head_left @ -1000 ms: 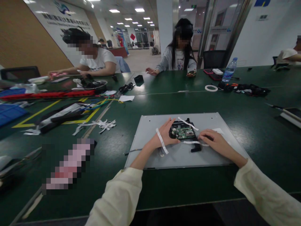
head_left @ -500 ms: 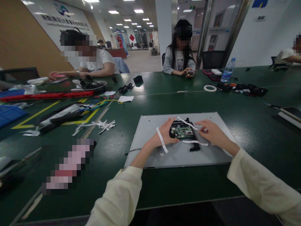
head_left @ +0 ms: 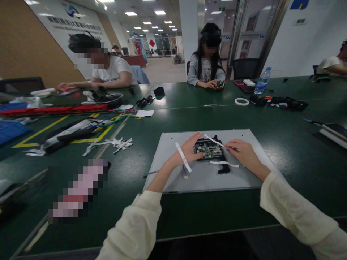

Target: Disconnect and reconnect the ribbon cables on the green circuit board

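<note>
Left hand spread apart, right hand bunched at white strip, can't tell if clamped; circuit board between them, probably light, stiff, fragile, best held by black frame.

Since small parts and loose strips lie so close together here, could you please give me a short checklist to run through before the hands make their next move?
1. Gray panel lying flat on the green table: ok.
2. Left hand beside the black frame: ok, at its left side.
3. Circuit board clear of fingers in view: not ok, the left thumb overlaps its left edge.
4. Upper white strip firmly pinched by the right hand: cannot tell, though its end meets the fingertips.
5. Left hand free of strips: not ok, a short white strip crosses it near the wrist.
</note>
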Demonstrator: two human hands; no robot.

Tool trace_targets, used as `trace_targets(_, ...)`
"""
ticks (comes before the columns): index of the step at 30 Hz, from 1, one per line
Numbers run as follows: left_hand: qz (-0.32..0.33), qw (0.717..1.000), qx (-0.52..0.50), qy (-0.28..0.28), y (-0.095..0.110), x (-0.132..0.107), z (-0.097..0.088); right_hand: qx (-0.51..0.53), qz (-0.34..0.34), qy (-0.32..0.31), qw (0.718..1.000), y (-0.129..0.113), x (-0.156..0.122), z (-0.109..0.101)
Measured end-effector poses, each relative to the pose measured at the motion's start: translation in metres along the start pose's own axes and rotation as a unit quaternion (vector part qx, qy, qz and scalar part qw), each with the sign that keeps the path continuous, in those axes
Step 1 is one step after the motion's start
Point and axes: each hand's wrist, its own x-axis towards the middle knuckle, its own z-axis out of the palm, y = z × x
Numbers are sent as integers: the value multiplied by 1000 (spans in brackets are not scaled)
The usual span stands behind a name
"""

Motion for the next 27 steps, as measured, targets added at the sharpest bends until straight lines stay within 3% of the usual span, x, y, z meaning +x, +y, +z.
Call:
trace_targets(7, 4, 997, 78, 23, 15, 17, 23, -10, -1, 13, 1000, -4, 0, 0)
trace_targets(13, 18, 991, 128, 20, 9, 30, 39, -14, -9, 15, 1000, -5, -1, -1)
trace_targets(27, -12, 989, 150, -8, 8, 35, 45, -96, -30, -38, 994, -8, -3, -3)
